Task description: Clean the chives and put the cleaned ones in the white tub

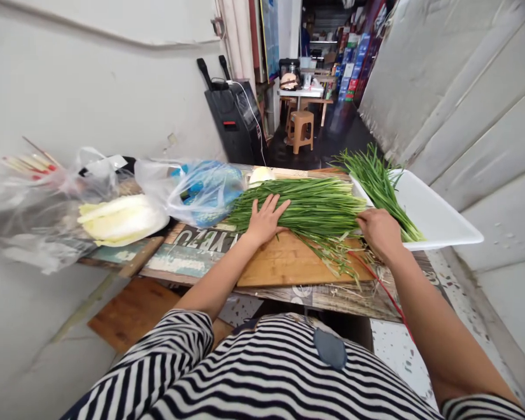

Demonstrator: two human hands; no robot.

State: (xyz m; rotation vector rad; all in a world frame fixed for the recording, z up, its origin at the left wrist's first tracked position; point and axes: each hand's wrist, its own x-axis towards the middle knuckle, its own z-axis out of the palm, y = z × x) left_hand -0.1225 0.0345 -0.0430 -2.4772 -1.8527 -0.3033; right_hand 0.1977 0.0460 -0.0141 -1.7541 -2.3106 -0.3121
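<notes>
A thick pile of garlic chives (319, 204) lies crosswise on a wooden cutting board (280, 265), its pale stem ends to the right. My left hand (265, 223) rests flat on the leafy left part of the pile, fingers spread. At the stem ends, my right hand (380, 231) has its fingers curled and pinched together on the chives; exactly how many stalks it grips is hidden. Loose thin bits of chive (339, 256) hang over the near side of the board. To the right, another bunch of chives (382, 195) lies in a white tray (441, 216).
Left of the board sit a blue-patterned plastic bag (210, 189) and a halved napa cabbage (125, 219) among clear bags. A red cord (387, 291) crosses the table's right front edge. Beyond are a black wheeled speaker (234, 119) and a brown stool (301, 131). Walls flank both sides.
</notes>
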